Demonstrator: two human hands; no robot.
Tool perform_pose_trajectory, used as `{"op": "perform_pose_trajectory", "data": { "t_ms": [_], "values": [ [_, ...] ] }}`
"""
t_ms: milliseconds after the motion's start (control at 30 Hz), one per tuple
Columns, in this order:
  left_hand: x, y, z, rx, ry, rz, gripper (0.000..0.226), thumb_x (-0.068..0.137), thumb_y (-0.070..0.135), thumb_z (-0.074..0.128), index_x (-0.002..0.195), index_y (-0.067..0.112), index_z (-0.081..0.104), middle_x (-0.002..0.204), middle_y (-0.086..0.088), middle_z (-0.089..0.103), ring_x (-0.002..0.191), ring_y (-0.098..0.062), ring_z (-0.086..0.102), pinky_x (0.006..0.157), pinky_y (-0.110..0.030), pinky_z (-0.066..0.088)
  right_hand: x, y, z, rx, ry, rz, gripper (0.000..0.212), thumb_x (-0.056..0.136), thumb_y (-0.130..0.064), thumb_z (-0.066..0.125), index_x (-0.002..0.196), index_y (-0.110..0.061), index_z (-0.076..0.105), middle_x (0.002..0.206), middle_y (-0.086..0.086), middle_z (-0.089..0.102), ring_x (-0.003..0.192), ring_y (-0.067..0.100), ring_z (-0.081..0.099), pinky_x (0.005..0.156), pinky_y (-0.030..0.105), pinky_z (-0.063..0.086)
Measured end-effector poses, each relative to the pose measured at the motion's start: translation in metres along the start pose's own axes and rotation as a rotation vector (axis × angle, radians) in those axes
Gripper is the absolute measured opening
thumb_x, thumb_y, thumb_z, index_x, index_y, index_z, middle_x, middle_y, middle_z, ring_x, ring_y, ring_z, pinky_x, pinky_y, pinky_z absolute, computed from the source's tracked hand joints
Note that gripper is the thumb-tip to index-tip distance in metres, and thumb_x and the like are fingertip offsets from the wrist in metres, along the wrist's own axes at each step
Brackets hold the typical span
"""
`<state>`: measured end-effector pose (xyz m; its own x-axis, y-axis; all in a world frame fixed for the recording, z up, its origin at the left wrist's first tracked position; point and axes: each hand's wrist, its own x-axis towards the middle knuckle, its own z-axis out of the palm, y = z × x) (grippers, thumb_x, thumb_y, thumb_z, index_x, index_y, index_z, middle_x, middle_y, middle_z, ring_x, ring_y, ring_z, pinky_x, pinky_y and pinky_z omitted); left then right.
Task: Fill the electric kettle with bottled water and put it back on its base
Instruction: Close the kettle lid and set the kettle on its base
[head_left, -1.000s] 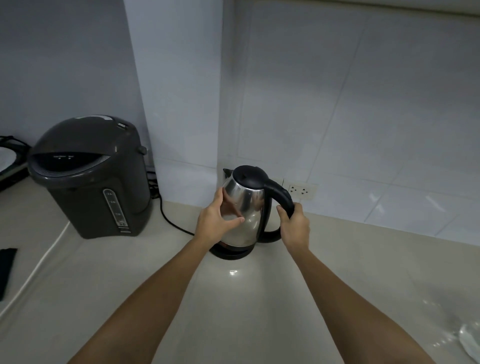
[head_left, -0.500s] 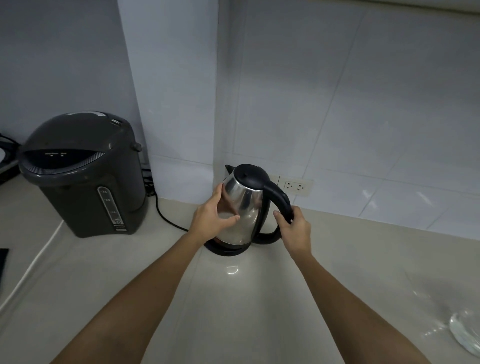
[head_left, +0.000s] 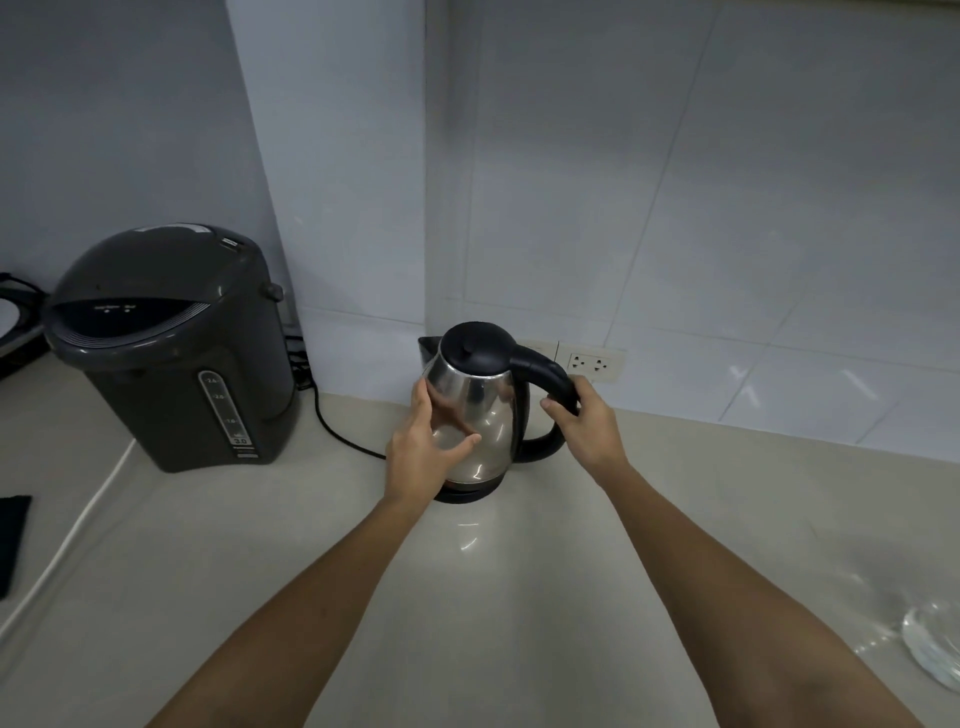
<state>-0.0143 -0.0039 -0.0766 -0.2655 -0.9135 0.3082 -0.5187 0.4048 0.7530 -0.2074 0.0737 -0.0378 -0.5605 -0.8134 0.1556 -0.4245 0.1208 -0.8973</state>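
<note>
A steel electric kettle (head_left: 480, 400) with a black lid and black handle stands on its round black base (head_left: 465, 494) near the wall corner of the counter. Its lid is down. My left hand (head_left: 421, 449) is pressed flat against the kettle's steel body, thumb across the front. My right hand (head_left: 584, 421) is wrapped around the lower part of the black handle. At the lower right edge lies part of a clear plastic bottle (head_left: 932, 647), only partly in view.
A dark grey thermo pot (head_left: 171, 353) stands at the left, with a black cord (head_left: 337, 434) running toward the kettle base and a white cord (head_left: 78, 530) along the counter. A wall socket (head_left: 595, 364) sits behind the kettle. A black object (head_left: 13, 535) lies at the far left.
Both hands have stayed on the kettle, which remains on its base. My right hand has shifted slightly on the handle. The view has moved a little.
</note>
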Motion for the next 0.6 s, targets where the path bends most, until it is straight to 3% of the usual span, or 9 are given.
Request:
{"op": "perform_pose_trajectory", "data": {
  "t_ms": [167, 367, 600],
  "values": [
    [-0.004, -0.004, 0.002, -0.067, 0.064, -0.068, 0.106, 0.071, 0.046, 0.080, 0.152, 0.019, 0.018, 0.133, -0.001, 0.059, 0.118, -0.019, 0.058, 0.100, -0.035, 0.048, 0.016, -0.015, 0.003, -0.067, -0.063, -0.036, 0.025, 0.091, -0.020, 0.062, 0.114, -0.015, 0.056, 0.096, 0.002, 0.061, 0.090, 0.020, 0.056, 0.080, 0.027, 0.041],
    [-0.017, -0.005, 0.001, -0.109, 0.199, -0.128, 0.105, 0.070, 0.043, 0.081, 0.153, 0.017, 0.021, 0.116, -0.004, 0.067, 0.110, -0.022, 0.061, 0.095, -0.035, 0.050, 0.030, -0.034, 0.009, -0.119, -0.144, -0.108, 0.030, 0.089, -0.018, 0.066, 0.118, -0.014, 0.058, 0.098, 0.000, 0.060, 0.092, 0.014, 0.054, 0.080, 0.022, 0.038],
    [-0.001, -0.007, -0.007, -0.085, 0.110, -0.102, 0.104, 0.070, 0.047, 0.080, 0.152, 0.023, 0.022, 0.117, 0.001, 0.068, 0.109, -0.018, 0.062, 0.096, -0.035, 0.051, 0.028, -0.030, 0.011, -0.086, -0.071, -0.068, 0.026, 0.089, -0.019, 0.066, 0.114, -0.014, 0.060, 0.095, 0.001, 0.060, 0.090, 0.016, 0.055, 0.080, 0.025, 0.039]
  ]
}}
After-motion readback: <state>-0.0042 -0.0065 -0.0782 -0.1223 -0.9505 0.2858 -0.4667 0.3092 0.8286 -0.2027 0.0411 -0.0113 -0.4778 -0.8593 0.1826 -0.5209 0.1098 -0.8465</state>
